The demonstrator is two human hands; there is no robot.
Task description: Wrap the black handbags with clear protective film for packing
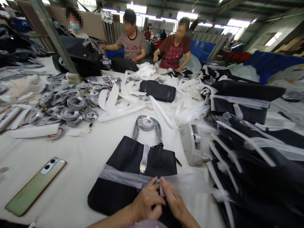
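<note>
A black handbag [154, 158] lies flat in front of me, its wrapped handles pointing away. A translucent white packing strip [118, 175] runs across its front, and its loose end stretches out to the right. My right hand [174, 202] pinches the strip between thumb and fingers near the bag's right side. Just beside it, my left hand [148, 199] is closed with bent fingers at the strip, index finger laid along it; the exact grip is partly hidden. Between the handles sits a coiled, wrapped strap [148, 123]. A clear wrap covers the bag's closure tab [144, 158].
A grey tape dispenser [188, 145] stands right of the bag. A phone [35, 186] lies at left. Coiled straps [76, 104] and white foam pieces [125, 112] cover the table beyond. Black bags [256, 177] are piled at right. Several people work across the table.
</note>
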